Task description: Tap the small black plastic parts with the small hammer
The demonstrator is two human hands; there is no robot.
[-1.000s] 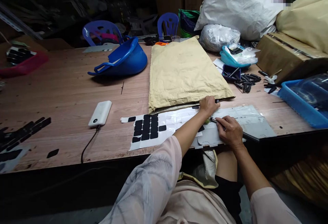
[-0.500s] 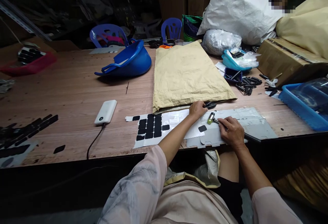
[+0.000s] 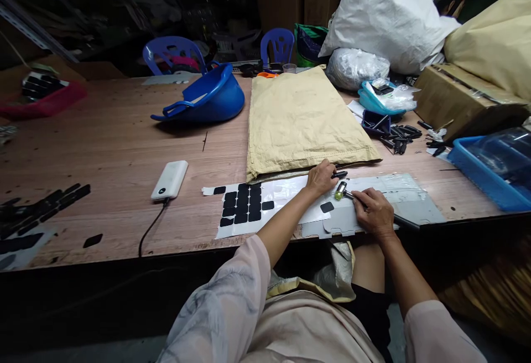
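My left hand (image 3: 321,178) is closed on a small black part (image 3: 341,175) near the front edge of the tan sack (image 3: 307,125). My right hand (image 3: 374,211) grips the dark handle of a small hammer (image 3: 341,191), whose metal and yellow-green head lies just right of and below my left fingers. Beneath both hands are a grey board (image 3: 385,200) and white sheets (image 3: 282,194). Rows of black stickers (image 3: 248,204) cover the sheet's left part. One loose black sticker (image 3: 327,207) lies below the hammer head.
A white power bank (image 3: 170,179) with a cable lies left. Behind it a blue basin (image 3: 215,97) is tipped over. To the right are black parts (image 3: 400,137), a turquoise basket (image 3: 380,103), a blue tray (image 3: 481,177) and a cardboard box (image 3: 460,97).
My left hand has shifted slightly, and less of the dark item by its fingers shows. The hammer stays in my right hand. The blurred area at the back right is gone.
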